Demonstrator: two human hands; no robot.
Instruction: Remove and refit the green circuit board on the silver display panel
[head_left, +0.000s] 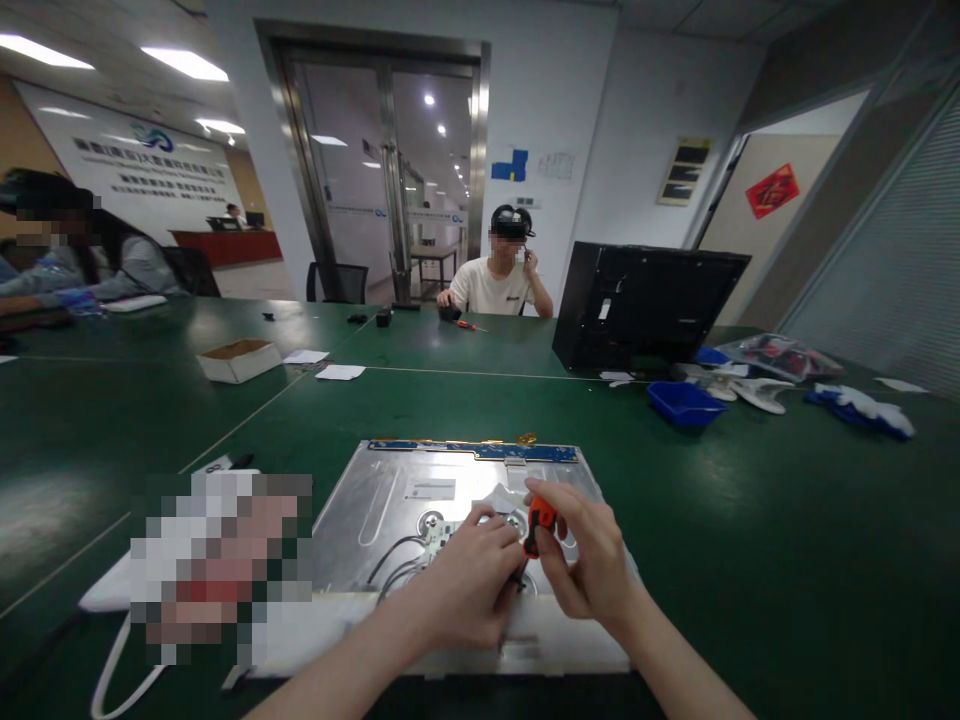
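Note:
A silver metal display panel point(352, 520) lies flat on the table before me, a narrow blue circuit board point(450, 449) along its far edge. My right hand point(592, 550) grips an orange and black screwdriver point(541, 520), tilted with its lower end toward my left hand. My left hand point(480, 575) rests over the panel with fingers curled near the screwdriver's shaft; what they hold, if anything, is hidden. Beside its fingers is a small pale green circuit board point(439, 540), partly covered. Dark wires point(397, 548) run from this board. The screwdriver's tip cannot be made out.
Left of the panel lies a white item with a cable point(112, 590), partly blurred out. Farther off are a small white box point(238, 362), a black monitor point(645, 305), a blue tray point(686, 403) and gloves point(862, 408). A person point(499, 280) sits opposite, near another screwdriver point(466, 325).

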